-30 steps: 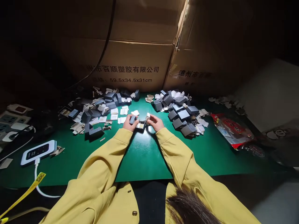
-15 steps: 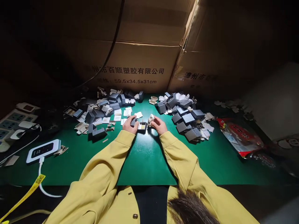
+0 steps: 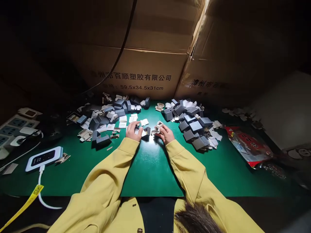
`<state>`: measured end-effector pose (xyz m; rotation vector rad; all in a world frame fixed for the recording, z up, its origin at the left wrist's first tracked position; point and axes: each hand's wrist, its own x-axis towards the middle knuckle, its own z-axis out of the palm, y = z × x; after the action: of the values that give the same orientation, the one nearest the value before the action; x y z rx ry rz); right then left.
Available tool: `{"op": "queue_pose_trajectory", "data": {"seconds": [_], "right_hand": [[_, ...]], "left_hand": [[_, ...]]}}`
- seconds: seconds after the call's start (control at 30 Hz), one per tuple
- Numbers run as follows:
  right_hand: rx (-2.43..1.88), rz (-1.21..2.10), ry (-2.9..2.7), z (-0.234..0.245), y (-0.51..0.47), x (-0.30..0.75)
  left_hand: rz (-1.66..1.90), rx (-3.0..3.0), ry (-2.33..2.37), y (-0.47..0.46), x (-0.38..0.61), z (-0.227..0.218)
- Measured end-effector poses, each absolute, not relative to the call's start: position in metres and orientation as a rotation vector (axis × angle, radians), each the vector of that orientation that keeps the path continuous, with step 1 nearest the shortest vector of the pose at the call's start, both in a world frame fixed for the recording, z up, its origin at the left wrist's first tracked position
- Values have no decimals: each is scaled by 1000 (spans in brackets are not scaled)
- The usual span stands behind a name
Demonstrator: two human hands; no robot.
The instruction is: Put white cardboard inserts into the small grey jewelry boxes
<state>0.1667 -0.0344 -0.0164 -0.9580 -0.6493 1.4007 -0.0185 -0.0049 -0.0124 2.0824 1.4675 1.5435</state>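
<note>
The left hand (image 3: 133, 131) rests on the green counter (image 3: 150, 168) with its fingers closed on a small grey box (image 3: 146, 130), which sits at the middle of the mat just in front of both wrists. The right hand (image 3: 167, 134) is just beside it, fingers pinched on a pale card insert (image 3: 158, 127) held near the box's open side.

To my eye the work in hand is bringing insert and box together. It would go best with the box pressed flat to the counter so it cannot skid, the insert kept square to the opening rather than tilted, and only a light pinch used, since thin card creases easily.

A heap of grey boxes and white scraps (image 3: 104, 116) lies to the left and a second heap (image 3: 195, 124) to the right, both near the hands, with printed cartons (image 3: 145, 64) standing behind them. A flat device on a cable (image 3: 43, 158) and a red packet (image 3: 245, 145) lie well apart at the sides.

Much is hard to read: the hands are small and brightly lit, so whether the left palm also hides a lid cannot be told, nor can the insert's exact folds. The edges of the view fall into darkness, and the yellow sleeves are cut off at the bottom
</note>
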Motion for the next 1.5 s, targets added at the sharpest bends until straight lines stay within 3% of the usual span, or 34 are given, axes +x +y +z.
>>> {"op": "queue_pose_trajectory", "data": {"seconds": [0.2, 0.3, 0.67, 0.93, 1.1, 1.3, 1.5], "right_hand": [[-904, 1407, -676, -5, -44, 156], [-845, 1439, -680, 1, -50, 147], [-870, 1469, -676, 0, -53, 146], [-1037, 1096, -771, -15, -42, 166], [-1082, 1254, -816, -22, -40, 152], [-1188, 911, -872, -19, -30, 169], [-1327, 868, -876, -23, -31, 168]], "left_hand": [[1632, 2409, 1311, -18, -18, 6], [1495, 2603, 1119, -28, -12, 9], [1544, 2627, 962, -23, -9, -1], [1710, 1930, 1476, -8, -32, 2], [1765, 1791, 1427, 15, -53, -3], [1764, 1764, 1394, 22, -54, -3], [1753, 1672, 1362, 22, -47, 0]]}}
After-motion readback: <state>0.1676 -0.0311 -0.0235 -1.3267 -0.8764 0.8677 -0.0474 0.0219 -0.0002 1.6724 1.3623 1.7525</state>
